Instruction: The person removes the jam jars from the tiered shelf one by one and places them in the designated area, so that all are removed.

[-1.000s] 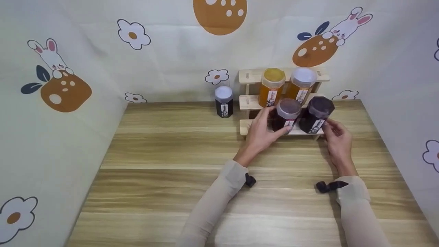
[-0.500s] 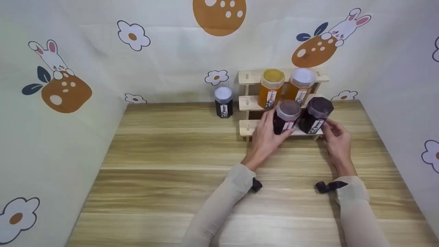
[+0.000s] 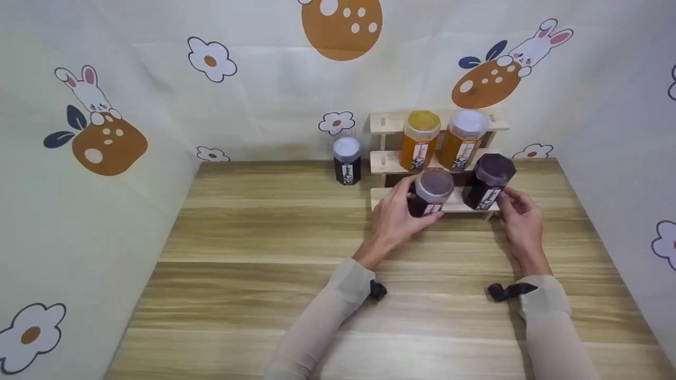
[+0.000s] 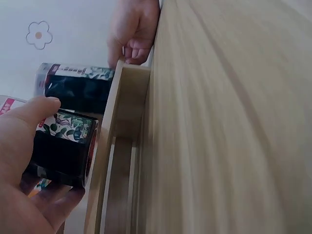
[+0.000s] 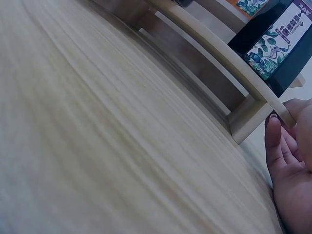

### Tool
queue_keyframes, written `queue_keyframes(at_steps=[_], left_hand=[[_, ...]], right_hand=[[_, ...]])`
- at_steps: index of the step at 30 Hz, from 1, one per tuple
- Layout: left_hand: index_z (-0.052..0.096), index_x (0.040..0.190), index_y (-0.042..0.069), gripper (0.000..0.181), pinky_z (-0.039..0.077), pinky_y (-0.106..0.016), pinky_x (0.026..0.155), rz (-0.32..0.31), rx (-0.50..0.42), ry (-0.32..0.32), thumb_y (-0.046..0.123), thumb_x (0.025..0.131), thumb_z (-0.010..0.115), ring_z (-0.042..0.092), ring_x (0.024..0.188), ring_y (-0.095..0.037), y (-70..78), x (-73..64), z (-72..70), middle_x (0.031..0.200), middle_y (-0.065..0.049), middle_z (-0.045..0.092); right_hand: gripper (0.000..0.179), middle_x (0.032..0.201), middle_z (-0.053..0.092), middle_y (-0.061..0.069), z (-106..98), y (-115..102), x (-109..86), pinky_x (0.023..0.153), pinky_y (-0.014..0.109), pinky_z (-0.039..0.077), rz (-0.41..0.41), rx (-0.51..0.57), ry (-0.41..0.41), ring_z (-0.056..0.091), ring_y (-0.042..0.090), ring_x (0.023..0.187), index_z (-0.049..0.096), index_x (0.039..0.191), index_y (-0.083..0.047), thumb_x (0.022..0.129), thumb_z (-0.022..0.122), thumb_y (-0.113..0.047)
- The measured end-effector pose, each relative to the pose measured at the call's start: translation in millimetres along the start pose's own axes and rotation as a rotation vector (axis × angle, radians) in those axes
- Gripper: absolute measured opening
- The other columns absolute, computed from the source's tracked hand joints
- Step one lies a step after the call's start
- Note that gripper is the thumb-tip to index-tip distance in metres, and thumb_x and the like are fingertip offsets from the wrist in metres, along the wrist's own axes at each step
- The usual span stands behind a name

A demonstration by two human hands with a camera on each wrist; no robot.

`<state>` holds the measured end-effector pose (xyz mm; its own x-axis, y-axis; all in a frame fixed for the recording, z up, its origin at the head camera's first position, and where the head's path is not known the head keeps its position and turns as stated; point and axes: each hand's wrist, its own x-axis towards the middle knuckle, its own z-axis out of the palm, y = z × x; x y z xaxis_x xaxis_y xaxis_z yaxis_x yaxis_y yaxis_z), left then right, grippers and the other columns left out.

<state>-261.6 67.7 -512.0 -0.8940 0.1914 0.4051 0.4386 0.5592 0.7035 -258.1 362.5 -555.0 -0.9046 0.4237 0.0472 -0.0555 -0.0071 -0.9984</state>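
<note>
My left hand grips a dark jar with a clear-rimmed lid, its thumb on the near side and its fingers round the far side. The jar is slightly tilted at the bottom tier of a three-tier wooden rack; in the left wrist view its base is close to the shelf edge. My right hand pinches the right end of the bottom shelf. A second dark jar with a dark purple lid stands on that shelf, close to the right fingers.
A yellow-lidded amber jar and a white-lidded amber jar stand on the middle tier. A small white-lidded dark jar stands on the wooden table left of the rack. A patterned cloth wall rises behind.
My left hand first shifts the jar slightly right, then back left and nearer to me, widening the gap to the second dark jar. The right hand keeps its place on the shelf end.
</note>
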Motion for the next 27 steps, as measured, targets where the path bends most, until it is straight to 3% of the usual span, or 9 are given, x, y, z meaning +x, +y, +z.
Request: queue_keyframes(at_steps=[7, 15, 20, 27], left_hand=[[0.056, 0.152, 0.01, 0.088, 0.059, -0.032, 0.107, -0.061, -0.102, 0.154, 0.038, 0.079, 0.096, 0.071, 0.124, -0.021, -29.7, 1.3, -34.4, 0.142, -0.008, 0.07], [0.056, 0.151, 0.007, 0.087, 0.06, -0.036, 0.108, -0.065, -0.136, 0.291, 0.038, 0.08, 0.095, 0.07, 0.124, -0.023, -58.9, -5.2, -67.4, 0.141, -0.009, 0.069], [0.059, 0.148, 0.008, 0.084, 0.059, -0.039, 0.108, -0.132, -0.102, 0.338, 0.036, 0.078, 0.096, 0.069, 0.123, -0.024, -81.1, -3.6, -86.4, 0.137, -0.009, 0.07], [0.06, 0.145, 0.006, 0.082, 0.061, -0.039, 0.104, -0.254, -0.122, 0.439, 0.028, 0.076, 0.098, 0.071, 0.119, -0.03, -115.1, -1.8, -103.3, 0.136, -0.015, 0.07]], right_hand=[[0.027, 0.095, 0.077, -0.007, 2.0, 2.2, 0.9, 0.069, 0.017, 0.061, 0.004, 0.039, -0.002, 0.07, 0.008, 0.085, 0.074, 0.128, -0.002, 0.102, 0.073, -0.01], [0.024, 0.091, 0.074, -0.005, -1.0, 3.8, 3.6, 0.067, 0.016, 0.059, -0.011, 0.011, 0.022, 0.068, 0.005, 0.081, 0.076, 0.125, -0.006, 0.102, 0.073, -0.012], [0.026, 0.093, 0.075, -0.005, -2.9, 6.0, 5.3, 0.066, 0.016, 0.059, 0.003, 0.003, 0.028, 0.068, 0.005, 0.08, 0.076, 0.128, -0.007, 0.103, 0.073, -0.012], [0.025, 0.097, 0.076, -0.004, -3.4, 10.2, 7.3, 0.068, 0.016, 0.059, 0.0, -0.003, 0.016, 0.069, 0.008, 0.085, 0.076, 0.127, -0.008, 0.103, 0.073, -0.015]])
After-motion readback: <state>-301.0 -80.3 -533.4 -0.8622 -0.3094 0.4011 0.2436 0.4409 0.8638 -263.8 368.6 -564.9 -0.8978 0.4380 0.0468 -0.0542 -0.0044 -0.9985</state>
